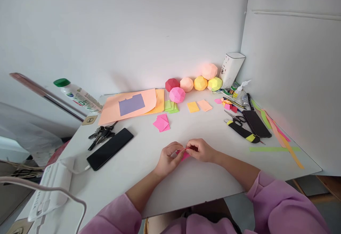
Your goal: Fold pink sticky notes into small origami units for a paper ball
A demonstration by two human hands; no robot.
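Near the table's front, a small piece of bright pink paper [184,155] is pinched between my two hands, partly hidden by the fingers. My left hand [171,157] grips its left side with thumb and fingers. On the right side, my right hand [199,150] holds it by the upper edge, fingertips close to those of the left. Beyond the hands lie loose pink paper squares [161,122], green squares [171,106], an orange square [193,107] and a peach square [205,105].
Faceted paper balls, including a pink one [177,95], stand along the wall. At right are a utility knife [243,131], scissors [239,119], a phone [256,123] and paper strips [271,149]. At left are keys [103,133], a black phone [110,149] and a bottle [80,97].
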